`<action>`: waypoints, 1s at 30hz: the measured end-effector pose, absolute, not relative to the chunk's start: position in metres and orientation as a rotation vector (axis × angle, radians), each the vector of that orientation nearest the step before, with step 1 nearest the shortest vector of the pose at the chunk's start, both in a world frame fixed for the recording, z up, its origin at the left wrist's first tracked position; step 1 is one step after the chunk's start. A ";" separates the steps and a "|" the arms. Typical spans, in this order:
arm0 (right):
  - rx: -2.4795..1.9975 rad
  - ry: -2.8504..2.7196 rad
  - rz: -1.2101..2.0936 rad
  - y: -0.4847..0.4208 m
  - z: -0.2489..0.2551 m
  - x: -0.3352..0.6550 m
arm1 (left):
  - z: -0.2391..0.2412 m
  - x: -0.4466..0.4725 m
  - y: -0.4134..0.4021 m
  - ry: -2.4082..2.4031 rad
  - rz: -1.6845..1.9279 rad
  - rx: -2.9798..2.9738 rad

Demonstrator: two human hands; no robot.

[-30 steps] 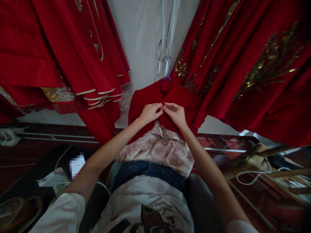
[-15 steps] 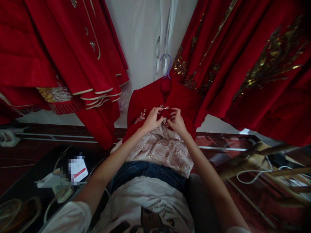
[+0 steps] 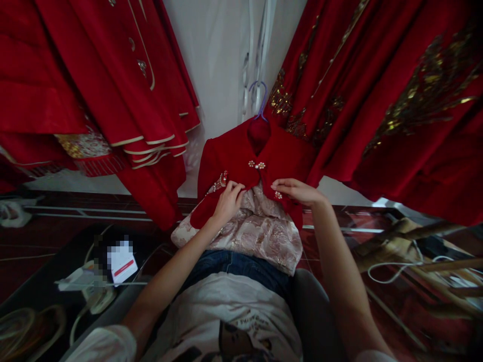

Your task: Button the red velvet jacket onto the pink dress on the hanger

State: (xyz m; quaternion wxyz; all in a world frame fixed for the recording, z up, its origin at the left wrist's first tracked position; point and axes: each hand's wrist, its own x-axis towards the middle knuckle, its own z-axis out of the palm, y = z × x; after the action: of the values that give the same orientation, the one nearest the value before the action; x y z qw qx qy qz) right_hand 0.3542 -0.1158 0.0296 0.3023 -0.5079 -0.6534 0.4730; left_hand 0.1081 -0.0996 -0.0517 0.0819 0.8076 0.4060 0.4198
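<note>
Red jacket (image 3: 222,156) is hanging at center, leaning toward 12 o'clock, from a purple hanger (image 3: 261,106). Top clasp (image 3: 257,165) is bridging the two front edges just below the neck opening. Lower down, the fronts are parting.

Left hand (image 3: 228,202) is sitting just below center, toward 7; fingers are curling over and gripping the jacket's front edge. Right hand (image 3: 296,191) is sitting at 3-4; fingertips are pinching the other front edge, right beside a beaded ornament (image 3: 278,195). Another pin (image 3: 219,182) with dangling strands is showing at 9, just above the left hand.

Pink patterned cloth (image 3: 241,234) is spreading below the jacket at 6, above the jeans (image 3: 226,264).

Text check: white shirt (image 3: 204,306) at 6 is carrying a dark print plus small letters, blurring too much to read. Lit phone (image 3: 126,271) at 8 is showing a red bar; part is pixelating, wording not resolving. I'm seeing no legible brand.

Red clothes are hanging at 10 (image 3: 101,75) and 2 (image 3: 350,115).
</note>
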 end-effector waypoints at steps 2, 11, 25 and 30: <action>-1.223 -1.636 1.367 -0.120 0.034 0.337 | -0.047 0.119 -0.105 1.072 1.233 2.382; -0.943 -1.133 1.147 -0.123 0.040 0.283 | -0.051 0.172 -0.121 0.617 1.217 1.582; -0.997 -1.158 0.914 -0.106 0.028 0.292 | -0.045 0.139 -0.131 0.751 1.299 1.785; -1.186 -1.510 0.608 -0.105 0.018 0.292 | -0.044 0.130 -0.114 0.994 1.682 1.670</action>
State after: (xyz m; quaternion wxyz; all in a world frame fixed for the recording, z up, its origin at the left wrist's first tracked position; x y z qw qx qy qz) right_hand 0.2916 -0.1054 0.0179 0.5344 -0.4976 -0.6337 0.2552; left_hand 0.1296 -0.1141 -0.0440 0.2818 0.6235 0.3711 0.6278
